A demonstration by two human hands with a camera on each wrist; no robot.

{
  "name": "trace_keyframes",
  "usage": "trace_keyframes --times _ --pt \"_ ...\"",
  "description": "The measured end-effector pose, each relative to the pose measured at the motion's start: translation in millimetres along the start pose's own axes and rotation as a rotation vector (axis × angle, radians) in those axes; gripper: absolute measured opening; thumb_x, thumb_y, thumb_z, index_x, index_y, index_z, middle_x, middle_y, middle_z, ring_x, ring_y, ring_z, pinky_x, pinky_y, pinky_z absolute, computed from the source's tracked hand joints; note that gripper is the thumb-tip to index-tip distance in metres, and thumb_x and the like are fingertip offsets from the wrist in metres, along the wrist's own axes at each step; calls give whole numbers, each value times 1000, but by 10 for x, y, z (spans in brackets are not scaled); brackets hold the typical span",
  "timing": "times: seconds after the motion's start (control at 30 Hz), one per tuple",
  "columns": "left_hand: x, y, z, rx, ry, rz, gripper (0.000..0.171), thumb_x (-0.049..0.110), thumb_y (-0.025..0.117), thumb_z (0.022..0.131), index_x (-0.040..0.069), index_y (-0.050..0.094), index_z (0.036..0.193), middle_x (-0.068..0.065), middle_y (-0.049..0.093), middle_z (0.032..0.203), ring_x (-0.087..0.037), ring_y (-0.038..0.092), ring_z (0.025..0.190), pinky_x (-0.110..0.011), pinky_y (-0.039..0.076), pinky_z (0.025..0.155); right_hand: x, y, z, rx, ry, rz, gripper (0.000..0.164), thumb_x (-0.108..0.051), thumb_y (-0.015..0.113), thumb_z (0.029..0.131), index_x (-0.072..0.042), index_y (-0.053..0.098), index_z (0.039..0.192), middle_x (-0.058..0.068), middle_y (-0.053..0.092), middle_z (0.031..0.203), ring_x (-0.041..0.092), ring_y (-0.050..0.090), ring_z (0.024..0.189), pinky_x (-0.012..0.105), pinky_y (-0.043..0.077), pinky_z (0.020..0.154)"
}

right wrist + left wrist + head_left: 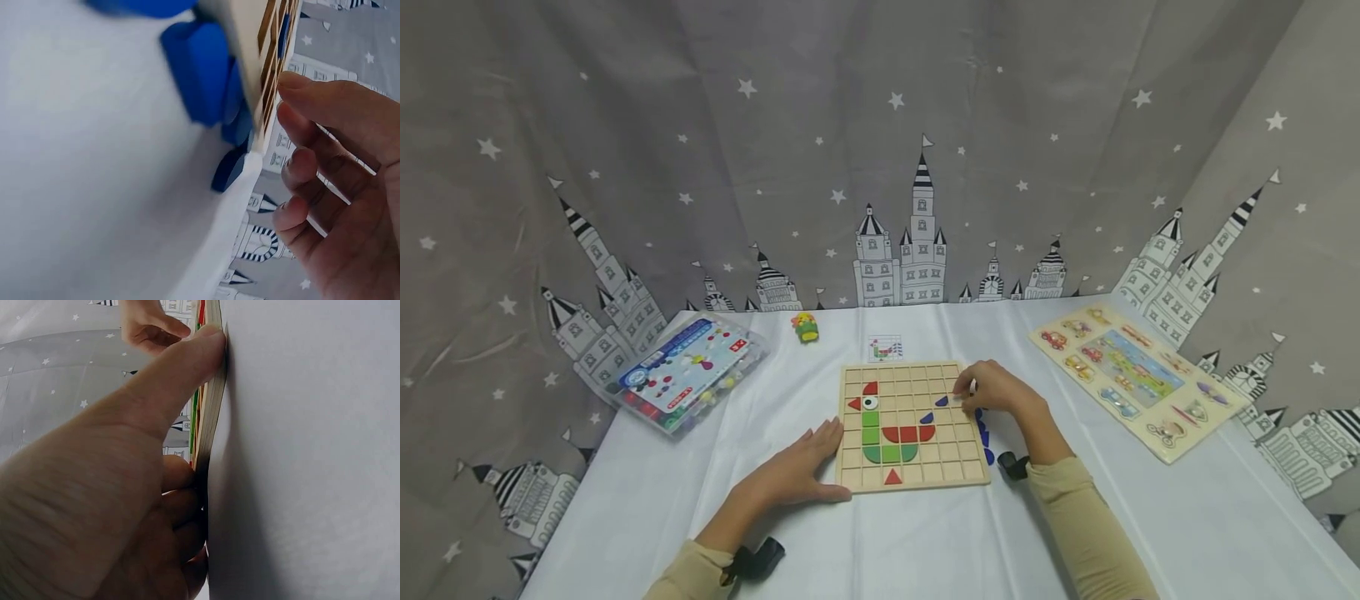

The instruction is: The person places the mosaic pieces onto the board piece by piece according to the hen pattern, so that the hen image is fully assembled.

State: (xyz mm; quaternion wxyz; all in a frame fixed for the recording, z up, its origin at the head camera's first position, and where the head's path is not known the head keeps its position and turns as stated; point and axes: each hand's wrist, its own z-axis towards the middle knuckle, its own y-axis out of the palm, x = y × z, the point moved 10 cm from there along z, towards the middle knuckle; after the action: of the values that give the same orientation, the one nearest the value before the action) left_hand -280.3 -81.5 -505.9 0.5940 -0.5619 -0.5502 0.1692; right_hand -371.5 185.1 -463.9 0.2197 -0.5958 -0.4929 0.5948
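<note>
A wooden grid board (955, 467) lies flat, with red, green and blue pieces forming a bird-like picture. An eye piece (870, 402) sits near its upper left. My left hand (805, 467) rests at the board's left side, fingers extended along the edge and thumb (203, 347) against the front corner. Over the upper right cells is my right hand (996, 387), its thumb and fingers loosely bent; no piece shows between them. Near it, a blue piece (942, 401) lies in the grid. Several loose blue pieces (200, 69) lie along the board's right edge.
Behind the board is a small picture card (885, 348). A yellow-green toy figure (805, 327) stands at the back. The clear plastic case (692, 371) of coloured pieces lies left; a wooden vehicle puzzle (1138, 379) lies right. A grey castle-print curtain (820, 108) hangs behind.
</note>
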Motion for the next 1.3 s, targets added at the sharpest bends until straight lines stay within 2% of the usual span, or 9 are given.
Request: trace_keyframes --times 0.27,0.57,0.8,1.03,1.1,1.3 --pt "-5 -3 -2 -1 -5 -2 111 65 74 72 8 25 154 -9 22 163 -25 19 152 -43 18 126 300 -63 -115 49 73 63 19 -7 77 76 -6 75 96 2 67 83 14 56 74 24 49 65" --pt "9 -13 16 -3 -4 6 111 65 73 72 8 24 155 -9 22 163 -25 19 152 -42 18 126 554 -114 -188 85 140 94 26 -17 82 75 -5 73 97 3 68 85 15 57 78 28 51 73" --pt "-4 3 11 -9 -14 -6 112 66 73 71 8 25 155 -10 22 163 -26 19 152 -43 17 126 621 -52 -187 74 135 130 24 -15 80 77 -4 73 97 5 70 86 15 60 78 28 53 73" --pt "-1 10 12 -10 -19 -10 112 65 73 72 9 24 155 -9 22 163 -25 19 152 -43 18 126 635 -54 -181 77 96 111 19 -10 76 79 -3 74 97 5 72 89 14 62 78 30 55 75" --pt "7 8 16 -10 -20 -11 111 65 73 72 8 24 155 -9 22 163 -25 19 152 -43 18 126 655 -68 -187 77 105 120 20 -9 75 80 -4 74 99 6 73 93 16 64 83 32 56 78" --pt "-2 8 25 -17 -23 -10 112 65 74 72 8 24 155 -9 22 163 -26 18 152 -43 18 126 672 -72 -175 80 97 152 24 -14 78 79 -5 74 101 6 73 96 17 63 87 34 55 79"
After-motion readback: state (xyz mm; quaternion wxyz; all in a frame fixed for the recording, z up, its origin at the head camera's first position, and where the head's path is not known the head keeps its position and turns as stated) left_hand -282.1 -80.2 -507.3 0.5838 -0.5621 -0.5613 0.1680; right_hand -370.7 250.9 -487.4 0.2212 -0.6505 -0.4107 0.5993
